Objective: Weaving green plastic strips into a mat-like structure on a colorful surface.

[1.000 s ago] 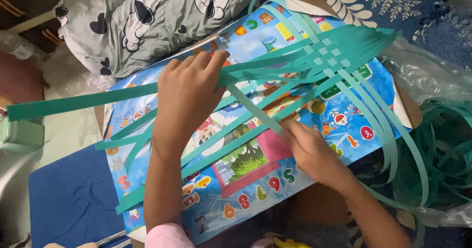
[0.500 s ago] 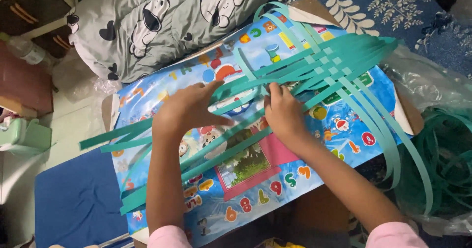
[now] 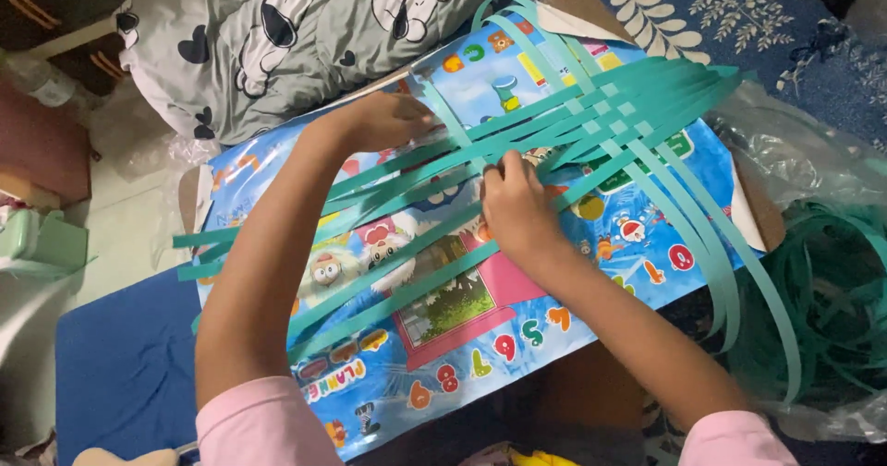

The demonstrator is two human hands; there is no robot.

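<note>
Blue floral bedding (image 3: 785, 23) and a grey cartoon-print pillow (image 3: 305, 32) border a colourful laminated number chart (image 3: 480, 346). On it lie woven teal plastic strips (image 3: 610, 124); the left hand (image 3: 383, 120) and right hand (image 3: 517, 207) press them with fingers together. A loose teal strip coil (image 3: 832, 290) sits right.

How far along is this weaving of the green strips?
Done: a small woven patch of crossed teal strips lies on the colourful poster board. In hand: the left hand and right hand press on strips beside that patch. Left: most of each strip's length trails loose and unwoven, and a heap of spare strips waits to the right.
</note>
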